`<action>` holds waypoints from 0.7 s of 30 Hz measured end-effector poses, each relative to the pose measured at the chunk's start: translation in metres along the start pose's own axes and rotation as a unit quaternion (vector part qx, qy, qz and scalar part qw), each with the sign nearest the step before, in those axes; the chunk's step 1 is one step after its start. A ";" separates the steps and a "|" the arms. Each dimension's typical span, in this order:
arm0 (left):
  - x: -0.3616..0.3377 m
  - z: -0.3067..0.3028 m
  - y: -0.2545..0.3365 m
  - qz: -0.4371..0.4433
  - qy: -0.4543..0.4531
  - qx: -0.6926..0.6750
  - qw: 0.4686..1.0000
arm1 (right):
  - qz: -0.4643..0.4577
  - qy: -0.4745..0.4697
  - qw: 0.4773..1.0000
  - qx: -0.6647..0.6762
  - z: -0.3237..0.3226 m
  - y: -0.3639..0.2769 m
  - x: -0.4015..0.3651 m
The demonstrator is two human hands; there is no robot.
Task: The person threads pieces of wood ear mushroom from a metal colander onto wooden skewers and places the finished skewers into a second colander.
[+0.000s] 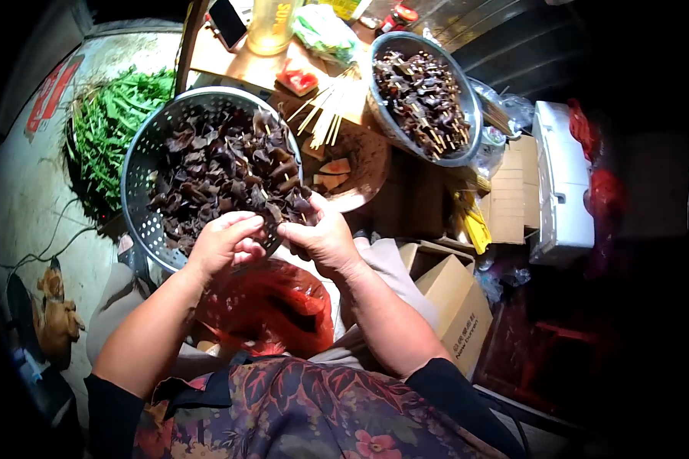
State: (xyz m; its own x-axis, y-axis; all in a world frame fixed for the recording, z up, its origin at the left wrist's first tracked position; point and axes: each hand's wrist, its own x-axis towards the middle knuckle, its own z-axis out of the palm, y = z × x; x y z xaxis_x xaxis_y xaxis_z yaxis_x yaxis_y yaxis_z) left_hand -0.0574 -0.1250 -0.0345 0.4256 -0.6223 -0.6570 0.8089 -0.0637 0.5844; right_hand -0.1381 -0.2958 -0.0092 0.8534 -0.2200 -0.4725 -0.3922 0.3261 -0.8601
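A perforated metal colander (139,222) is heaped with dark wood ear mushrooms (214,153). Over its near rim, my left hand (233,239) has its fingers curled and closed at a dark piece of wood ear. Just to the right, my right hand (325,233) pinches a thin skewer (305,217) with wood ear on it; part of it is hidden by the fingers. More bare wooden skewers (325,111) lie fanned at the table edge. Finished-looking wood ear skewers (421,99) fill a clear basin (473,126) at the upper right.
A red plastic bag (275,306) sits between the knees. Leafy greens (122,115) lie on the floor at left, near a dog (56,306). A phone (227,23) and watermelon (298,74) are on the table. Cardboard boxes (452,306) and a white foam box (563,183) stand at right.
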 end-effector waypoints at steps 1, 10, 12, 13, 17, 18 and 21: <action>-0.001 -0.001 0.002 0.005 0.002 -0.007 1.000 | 0.003 0.011 1.000 0.015 -0.005 -0.010 -0.002; 0.001 0.012 0.009 0.016 -0.016 0.006 1.000 | -0.228 0.121 0.966 -0.020 -0.113 -0.133 0.013; 0.002 0.016 0.012 0.003 -0.004 0.008 1.000 | -0.233 0.193 0.950 -0.083 -0.149 -0.161 0.018; 0.005 0.016 0.012 0.001 -0.002 0.007 1.000 | -0.224 0.226 0.941 -0.115 -0.168 -0.173 0.021; 0.016 0.012 0.009 -0.015 0.008 0.007 1.000 | -0.215 0.287 0.909 -0.214 -0.237 -0.199 0.041; 0.018 0.012 0.009 -0.021 0.015 0.008 1.000 | -0.211 0.315 0.893 -0.241 -0.246 -0.202 0.048; 0.027 0.006 0.005 -0.042 0.027 0.006 0.999 | -0.255 0.287 0.874 -0.298 -0.308 -0.190 0.083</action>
State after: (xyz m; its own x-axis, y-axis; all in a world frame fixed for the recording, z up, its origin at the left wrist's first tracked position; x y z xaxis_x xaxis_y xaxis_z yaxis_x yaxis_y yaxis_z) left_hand -0.0442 -0.1473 -0.0464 0.3777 -0.5712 -0.7288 0.8380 -0.1239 0.5314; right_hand -0.0984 -0.6587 0.0560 0.7245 -0.6769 0.1301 -0.2660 -0.4487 -0.8532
